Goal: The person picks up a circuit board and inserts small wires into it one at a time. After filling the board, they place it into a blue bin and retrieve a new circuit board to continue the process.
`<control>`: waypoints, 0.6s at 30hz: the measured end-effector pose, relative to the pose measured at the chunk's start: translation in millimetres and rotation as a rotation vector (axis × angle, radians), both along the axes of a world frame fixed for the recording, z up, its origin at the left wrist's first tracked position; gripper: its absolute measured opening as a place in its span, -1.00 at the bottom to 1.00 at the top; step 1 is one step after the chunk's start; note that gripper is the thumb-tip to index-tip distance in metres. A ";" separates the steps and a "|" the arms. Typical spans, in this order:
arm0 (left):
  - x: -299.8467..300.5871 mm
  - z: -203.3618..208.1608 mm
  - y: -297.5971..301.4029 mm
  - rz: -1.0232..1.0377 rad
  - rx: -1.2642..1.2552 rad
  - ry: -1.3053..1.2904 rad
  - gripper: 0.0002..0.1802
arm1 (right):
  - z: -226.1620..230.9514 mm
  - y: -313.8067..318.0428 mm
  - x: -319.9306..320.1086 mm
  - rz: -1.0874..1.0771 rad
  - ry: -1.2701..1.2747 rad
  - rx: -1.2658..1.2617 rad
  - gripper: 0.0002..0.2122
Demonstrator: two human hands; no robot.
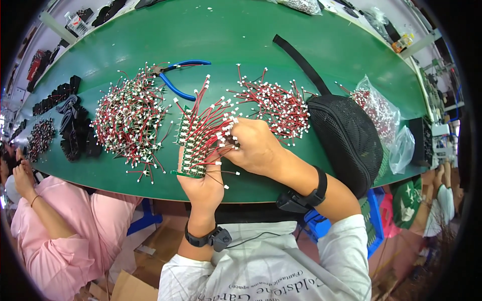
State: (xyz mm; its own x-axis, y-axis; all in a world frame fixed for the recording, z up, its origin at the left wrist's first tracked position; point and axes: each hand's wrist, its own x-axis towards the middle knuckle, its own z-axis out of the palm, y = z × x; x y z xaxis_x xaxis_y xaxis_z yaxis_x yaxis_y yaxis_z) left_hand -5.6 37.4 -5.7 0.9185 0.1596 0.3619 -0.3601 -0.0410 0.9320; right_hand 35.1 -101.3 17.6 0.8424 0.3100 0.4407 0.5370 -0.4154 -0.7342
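My left hand (pixel 203 186) grips a panel of small green circuit boards (pixel 189 145) from below, over the near edge of the table. Rows of red wires (pixel 211 125) with white plugs fan out from the panel's right side. Curled in against those wires is my right hand (pixel 256 145), its fingers pinched among the plugs; the exact one between the fingertips is hidden. A large heap of small boards with red wires (pixel 131 118) lies left of the panel. To the right spreads a looser pile of red connector wires (pixel 276 105).
Blue-handled cutters (pixel 175 90) lie behind the panel, touching the left heap. A black mesh pouch with a strap (pixel 346 135) sits near my right forearm, beside a clear bag of wires (pixel 379 105). Black straps (pixel 73 125) are at left, near a co-worker in pink (pixel 65 220).
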 end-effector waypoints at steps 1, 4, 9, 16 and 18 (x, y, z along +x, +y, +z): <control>-1.7 1.6 -1.4 0.006 -0.037 0.039 -0.70 | -3.1 0.5 -0.3 -0.034 -0.032 -0.025 -0.86; -3.3 5.2 -3.2 0.008 -0.074 0.080 -0.70 | -3.2 0.4 -0.2 -0.059 -0.078 -0.042 -0.82; -1.8 -0.2 0.2 0.059 -0.209 0.042 -0.81 | -5.0 4.0 -0.6 -0.026 -0.097 0.029 -0.80; -3.0 -0.2 2.4 0.037 -0.075 0.045 -0.73 | 3.8 4.0 -2.6 -0.003 -0.033 0.042 -0.81; -3.9 2.0 3.4 0.008 -0.003 0.021 -0.66 | 3.4 4.1 -2.3 0.002 -0.030 0.039 -0.81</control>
State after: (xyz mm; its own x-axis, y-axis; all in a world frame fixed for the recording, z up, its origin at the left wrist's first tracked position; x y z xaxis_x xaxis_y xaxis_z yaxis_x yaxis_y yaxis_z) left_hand -9.5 40.8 -3.6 0.9245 0.1679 0.3423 -0.3404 -0.0411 0.9394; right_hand 32.9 -97.2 21.1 0.8282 0.2939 0.4772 0.5596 -0.3854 -0.7337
